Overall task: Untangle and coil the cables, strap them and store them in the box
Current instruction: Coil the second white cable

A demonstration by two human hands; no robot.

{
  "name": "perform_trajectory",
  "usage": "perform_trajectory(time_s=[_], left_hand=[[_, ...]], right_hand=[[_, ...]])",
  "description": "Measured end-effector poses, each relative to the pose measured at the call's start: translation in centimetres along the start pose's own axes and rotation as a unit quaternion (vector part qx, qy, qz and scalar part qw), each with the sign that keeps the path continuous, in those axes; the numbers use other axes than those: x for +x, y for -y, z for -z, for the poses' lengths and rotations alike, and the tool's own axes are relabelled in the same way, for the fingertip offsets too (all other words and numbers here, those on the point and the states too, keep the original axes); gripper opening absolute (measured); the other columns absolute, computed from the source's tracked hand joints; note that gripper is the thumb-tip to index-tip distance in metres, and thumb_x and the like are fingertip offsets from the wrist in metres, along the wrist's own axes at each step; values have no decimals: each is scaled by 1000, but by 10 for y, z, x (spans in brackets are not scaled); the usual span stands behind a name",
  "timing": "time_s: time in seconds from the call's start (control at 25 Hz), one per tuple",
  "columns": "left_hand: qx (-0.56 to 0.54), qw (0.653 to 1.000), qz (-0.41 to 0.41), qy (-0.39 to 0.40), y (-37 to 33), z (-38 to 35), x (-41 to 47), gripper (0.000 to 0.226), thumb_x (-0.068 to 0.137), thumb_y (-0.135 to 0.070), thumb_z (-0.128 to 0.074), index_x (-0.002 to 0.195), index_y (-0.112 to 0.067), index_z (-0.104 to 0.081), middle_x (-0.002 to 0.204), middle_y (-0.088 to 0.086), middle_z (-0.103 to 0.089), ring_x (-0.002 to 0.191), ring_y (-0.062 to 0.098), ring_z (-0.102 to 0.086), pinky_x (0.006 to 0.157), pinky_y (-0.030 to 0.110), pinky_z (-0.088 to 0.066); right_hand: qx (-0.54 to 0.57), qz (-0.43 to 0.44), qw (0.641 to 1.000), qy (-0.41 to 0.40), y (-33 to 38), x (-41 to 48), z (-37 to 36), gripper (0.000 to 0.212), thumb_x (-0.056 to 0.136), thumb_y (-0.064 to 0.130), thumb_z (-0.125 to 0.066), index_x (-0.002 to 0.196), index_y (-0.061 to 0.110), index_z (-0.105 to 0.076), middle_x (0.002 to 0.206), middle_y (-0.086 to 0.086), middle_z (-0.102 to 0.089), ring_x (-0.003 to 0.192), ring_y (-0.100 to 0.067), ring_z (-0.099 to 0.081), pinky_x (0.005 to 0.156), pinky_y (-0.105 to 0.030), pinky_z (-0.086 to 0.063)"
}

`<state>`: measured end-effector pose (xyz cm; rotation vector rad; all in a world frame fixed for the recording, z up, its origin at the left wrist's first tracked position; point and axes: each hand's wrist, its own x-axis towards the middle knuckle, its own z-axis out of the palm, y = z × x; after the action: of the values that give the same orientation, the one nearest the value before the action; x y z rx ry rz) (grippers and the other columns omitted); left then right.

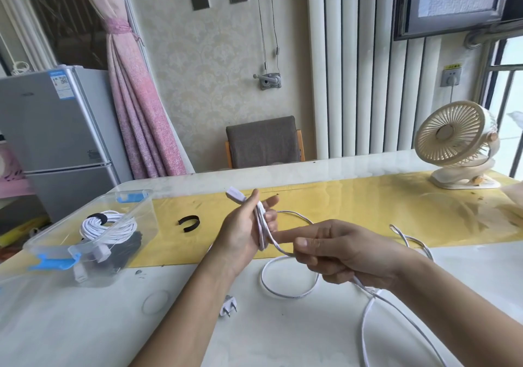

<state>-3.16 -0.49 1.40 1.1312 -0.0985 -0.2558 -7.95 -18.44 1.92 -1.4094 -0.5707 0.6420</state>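
Loops of white cable (261,225) are gripped in the left hand (240,233) above the middle of the table (85,324); the right hand (348,250) pinches the feeding length. Slack trailing to the near edge may kink and loosen them.

Daylight floods in from the window (508,89) on the right, blowing out the panes there. The room is bright and evenly lit; shadows on the worktop (85,324) are faint and soft, with a pale sheen along its far edge. The white cable (260,233) shows little contrast against the pale surface. Wide-angle distortion bows the radiator (353,69) and tilts the fridge (56,129) at the left. Fine detail looks slightly smeared.
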Motion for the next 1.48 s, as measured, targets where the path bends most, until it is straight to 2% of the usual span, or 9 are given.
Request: perform_trajectory(time_s=[0.32,0.4,0.48,0.64,0.88,1.08,1.28,1.4,1.48], left_hand=[[-137,986,-47,88,-17,-6,-13,28,84,-34,-53,90,-7,-56,52,-6,-36,41,5,-37,43,16,-36],[-172,968,4,184,-18,-3,-15,26,86,-31,-60,88,-5,-61,50,-5,-40,39,6,-36,42,18,-38],[-179,935,55,301,-19,-4,-21,29,95,-28,-51,93,0,-59,52,-2,-40,42,9,-35,44,21,-36],[-114,901,102,407,-21,-3,-30,35,101,-32,-38,94,-1,-53,54,-2,-38,37,7,-27,44,20,-31],[73,860,178,473,-18,3,-31,36,96,-44,-41,90,-14,-60,50,-11,-30,36,4,-26,37,14,-25],[233,853,217,413,-16,2,-31,39,91,-47,-47,90,-12,-62,48,-11,-34,36,1,-26,37,11,-27],[446,834,193,261,-2,-2,-27,41,99,-42,-36,92,-11,-62,53,-6,-37,42,7,-32,44,19,-25],[383,891,174,169,2,-1,-21,44,101,-38,-32,95,-4,-60,56,-2,-35,40,7,-32,43,18,-26],[325,926,156,115,2,1,-16,46,101,-38,-34,98,-1,-61,53,-2,-36,40,7,-31,43,17,-25]], right_hand=[[-185,-25,982,-24,-3,1,-12,22,96,21,-52,107,17,-71,59,4,-38,47,-11,-27,47,-19,-32],[-278,-21,959,-59,-3,1,-8,19,95,22,-55,100,22,-74,53,8,-41,48,-9,-34,52,-23,-37],[-348,-19,935,-70,-1,0,-4,17,93,25,-58,96,29,-74,52,10,-45,51,-9,-39,54,-23,-39],[-396,-7,916,-62,-1,-1,1,15,91,25,-61,98,31,-73,55,9,-54,54,-8,-47,56,-19,-42],[-506,-18,840,-196,4,-5,16,4,76,30,-75,78,32,-72,53,9,-53,50,-2,-47,47,-14,-34],[-592,-64,749,-292,6,-10,31,14,77,38,-73,86,26,-73,63,12,-52,64,-9,-52,58,-24,-41],[-522,-18,735,-432,15,-12,30,19,78,42,-72,71,24,-66,55,9,-46,54,-6,-44,47,-25,-27],[-511,4,733,-448,15,-12,28,23,78,42,-72,69,21,-65,51,8,-45,50,-6,-42,45,-23,-24],[-471,22,765,-437,15,-12,28,25,75,42,-74,63,22,-65,45,7,-45,46,-8,-42,46,-21,-26]])
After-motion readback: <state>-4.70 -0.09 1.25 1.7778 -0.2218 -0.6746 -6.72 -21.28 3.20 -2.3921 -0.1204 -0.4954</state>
